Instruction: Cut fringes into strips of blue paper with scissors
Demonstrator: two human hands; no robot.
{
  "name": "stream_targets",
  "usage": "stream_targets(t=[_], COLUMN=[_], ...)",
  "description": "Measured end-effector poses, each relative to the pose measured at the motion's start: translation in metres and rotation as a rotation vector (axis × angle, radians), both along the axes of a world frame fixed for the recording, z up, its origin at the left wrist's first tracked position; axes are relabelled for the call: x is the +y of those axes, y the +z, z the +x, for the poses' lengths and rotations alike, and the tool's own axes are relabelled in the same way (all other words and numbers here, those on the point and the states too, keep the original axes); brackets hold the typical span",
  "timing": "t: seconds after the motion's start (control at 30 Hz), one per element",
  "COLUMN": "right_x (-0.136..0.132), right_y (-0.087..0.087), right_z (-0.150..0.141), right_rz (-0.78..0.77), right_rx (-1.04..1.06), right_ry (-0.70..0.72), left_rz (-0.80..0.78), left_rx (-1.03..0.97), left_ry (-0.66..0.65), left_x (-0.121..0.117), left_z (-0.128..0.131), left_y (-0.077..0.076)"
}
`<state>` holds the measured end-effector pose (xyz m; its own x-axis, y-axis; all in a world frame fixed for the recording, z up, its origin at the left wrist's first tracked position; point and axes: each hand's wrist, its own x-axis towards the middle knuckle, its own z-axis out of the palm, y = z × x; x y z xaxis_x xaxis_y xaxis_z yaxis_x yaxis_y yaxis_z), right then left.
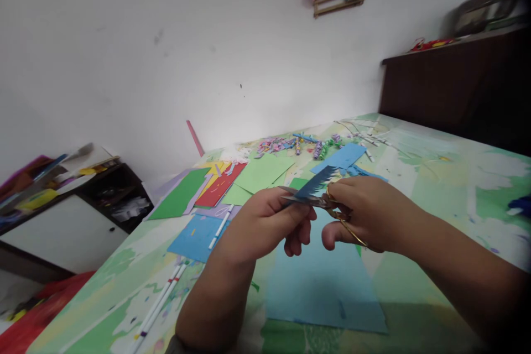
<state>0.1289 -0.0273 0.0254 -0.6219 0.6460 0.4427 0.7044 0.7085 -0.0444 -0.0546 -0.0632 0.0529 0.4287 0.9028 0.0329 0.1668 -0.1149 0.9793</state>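
Note:
My left hand (pixel 276 221) pinches the near end of a blue paper strip (pixel 316 183) whose edge is cut into a fringe. My right hand (pixel 365 210) is closed round the gold handles of a pair of scissors (pixel 319 203). The scissor blades lie across the strip, close to my left fingers; how far apart they stand is hard to make out. Beneath both hands a light blue sheet of paper (pixel 323 287) lies flat on the patterned tablecloth.
Coloured sheets, among them a red sheet (pixel 219 185) and a green sheet (pixel 180 193), lie at the left. White sticks (pixel 164 298) rest near the left edge. Curled paper strips (pixel 321 149) and paper scraps (pixel 274 145) lie by the wall. A dark cabinet (pixel 448 83) stands at right.

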Motion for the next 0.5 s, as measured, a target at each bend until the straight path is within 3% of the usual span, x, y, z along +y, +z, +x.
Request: stream_targets(t=[0.23, 0.5], right_x=[0.0002, -0.0033], right_y=[0.0004, 0.0074], right_z=[-0.0001, 0.0015], right_rz=[-0.012, -0.125], right_rx=[0.025, 0.101], right_ry=[0.005, 0.059], left_rz=[0.112, 0.2], left_rx=[0.15, 0.127], left_ry=[0.079, 0.078], left_x=[-0.0012, -0.0024], left_z=[-0.0045, 0.0], left_y=[0.0048, 0.0016])
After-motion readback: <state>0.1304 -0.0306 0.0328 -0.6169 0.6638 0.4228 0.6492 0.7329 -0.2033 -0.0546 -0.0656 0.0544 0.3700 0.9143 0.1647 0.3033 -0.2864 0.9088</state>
